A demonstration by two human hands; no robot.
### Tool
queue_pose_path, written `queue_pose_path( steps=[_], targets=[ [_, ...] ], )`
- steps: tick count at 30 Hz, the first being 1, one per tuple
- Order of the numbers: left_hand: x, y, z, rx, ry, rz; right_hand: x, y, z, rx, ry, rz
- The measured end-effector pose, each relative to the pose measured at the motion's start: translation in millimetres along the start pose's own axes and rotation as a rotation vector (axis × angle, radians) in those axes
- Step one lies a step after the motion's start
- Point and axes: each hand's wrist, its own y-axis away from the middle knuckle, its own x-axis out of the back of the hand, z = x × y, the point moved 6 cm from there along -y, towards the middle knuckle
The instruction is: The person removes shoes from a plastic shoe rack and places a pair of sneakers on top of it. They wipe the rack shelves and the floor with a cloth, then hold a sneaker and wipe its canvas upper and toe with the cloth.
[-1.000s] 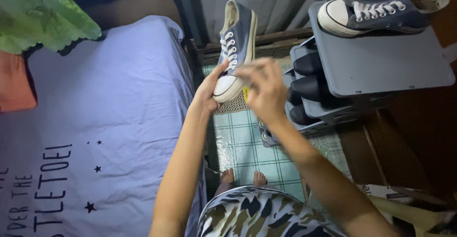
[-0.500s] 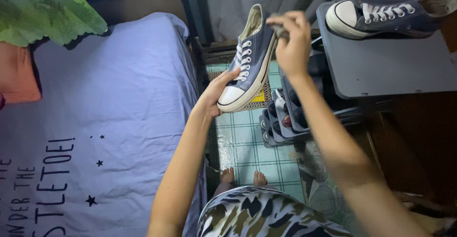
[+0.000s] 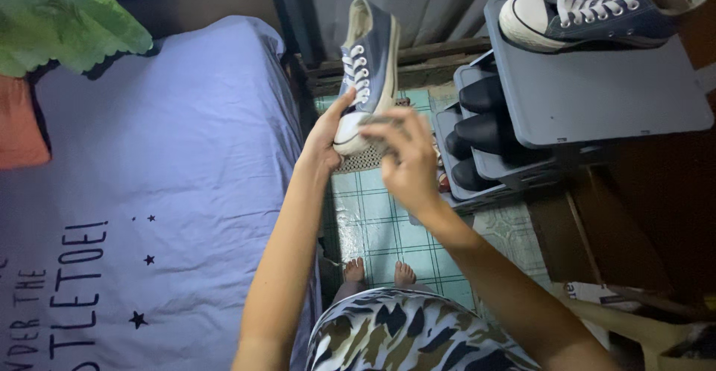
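— What do the hands have in the head view?

— I see my left hand [image 3: 326, 134] closed around the toe of a blue sneaker [image 3: 367, 73], held upright over the floor between the bed [image 3: 171, 162] edge and the shoe rack [image 3: 597, 95]. My right hand [image 3: 409, 155] has its fingers curled at the sneaker's toe; I cannot tell whether they grip.

— And the other shoe?

— A matching sneaker [image 3: 597, 14] lies on the rack's top, near its back edge.

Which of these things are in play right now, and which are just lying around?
In play:
left hand
right hand
held sneaker
second sneaker
shoe rack

Lying around:
bedsheet
green cloth
curtain
black shoes
floor mat
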Motion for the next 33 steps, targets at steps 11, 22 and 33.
queue_pose_path(
  steps=[11,22,33],
  targets=[
    [-15,20,12,-0.113,-0.121,0.033,1,-39,48,0.046,0.151,0.026],
    [-34,36,4,-0.116,-0.122,0.02,-1,-93,99,0.042,0.179,0.119],
    [-27,31,16,-0.146,-0.118,0.029,8,-38,35,0.017,0.093,0.015]
  ],
)
